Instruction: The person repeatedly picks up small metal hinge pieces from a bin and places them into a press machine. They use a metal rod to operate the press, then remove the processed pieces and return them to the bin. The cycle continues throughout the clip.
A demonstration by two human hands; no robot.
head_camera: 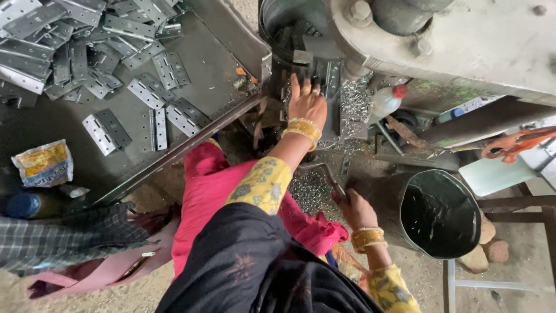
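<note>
- Here, the left hand lay flat, fingers stretched out and pointing toward twelve o'clock, pressing on a metal hinge set under the press machine; it gripped nothing, only rested on the piece.
- The right hand, at about five o'clock from the left one, was closed around a thin metal lever that ran up toward eleven o'clock.
- Both wrists carried gold bangles, and the sleeves were yellow with a flower print.
- Metal shavings lay heaped between the two hands, and more glittered at three o'clock from the left hand.
- A white bottle with a red cap stood just beside those shavings.
- At three o'clock from the right hand sat a dark round bucket, near but apart from it.
- A pile of loose hinges covered the grey tray at ten o'clock, well apart from both hands.
- A yellow snack packet and a blue-capped bottle lay at the tray's lower left edge.
</note>
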